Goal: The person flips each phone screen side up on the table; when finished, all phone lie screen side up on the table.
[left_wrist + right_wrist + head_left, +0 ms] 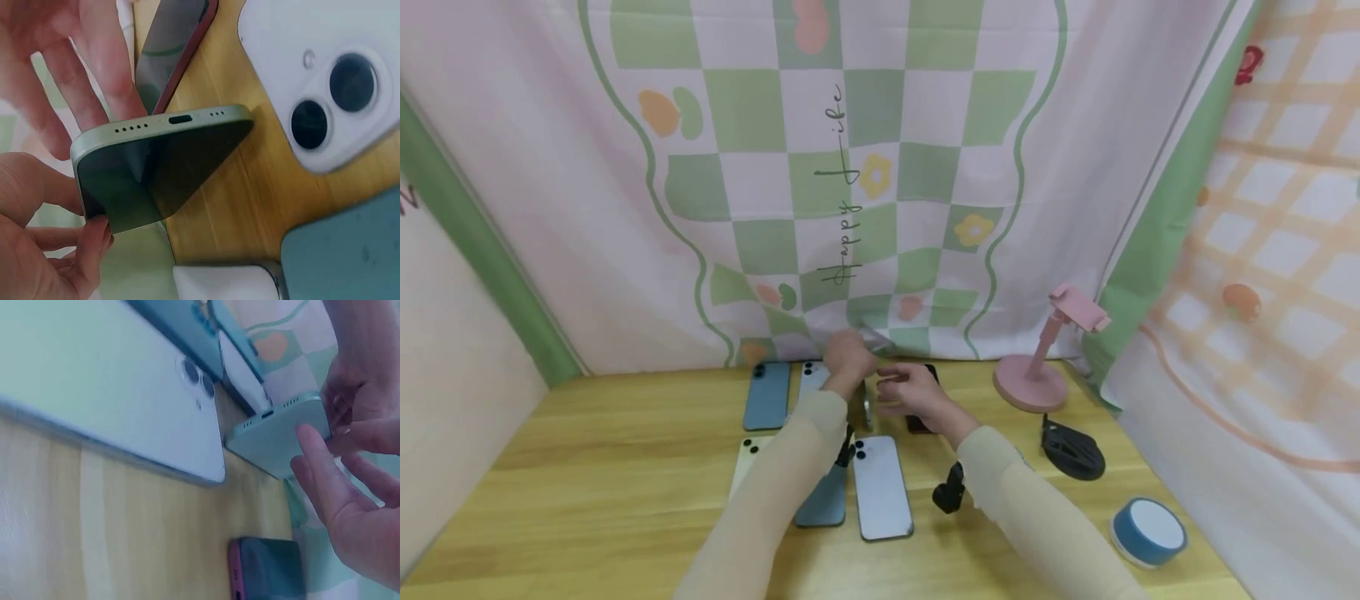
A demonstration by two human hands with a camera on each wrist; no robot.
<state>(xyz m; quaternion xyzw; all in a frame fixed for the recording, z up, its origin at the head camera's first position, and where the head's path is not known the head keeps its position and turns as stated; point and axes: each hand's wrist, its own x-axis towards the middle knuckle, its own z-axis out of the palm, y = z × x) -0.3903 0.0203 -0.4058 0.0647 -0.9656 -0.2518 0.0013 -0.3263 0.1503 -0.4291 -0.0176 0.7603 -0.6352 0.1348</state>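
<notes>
My left hand (848,360) pinches a pale green phone (868,406) by its far end and holds it on edge above the wooden table. In the left wrist view its dark screen (150,169) and port edge show. My right hand (917,395) is on the other side, fingers mostly straight; in the right wrist view a fingertip (306,434) appears to touch the phone's back. Beside that hand lies a dark phone with a red edge (265,569), screen up. Nearest in front is a white phone (882,487) with its cameras up.
Left of it lie a blue phone (823,502) and a pale yellow one (745,458), partly under my left arm. Behind are another blue phone (767,396) and a whitish one (812,380). Rightward stand a pink phone stand (1032,385), a black object (1072,450) and a blue-white round item (1148,532).
</notes>
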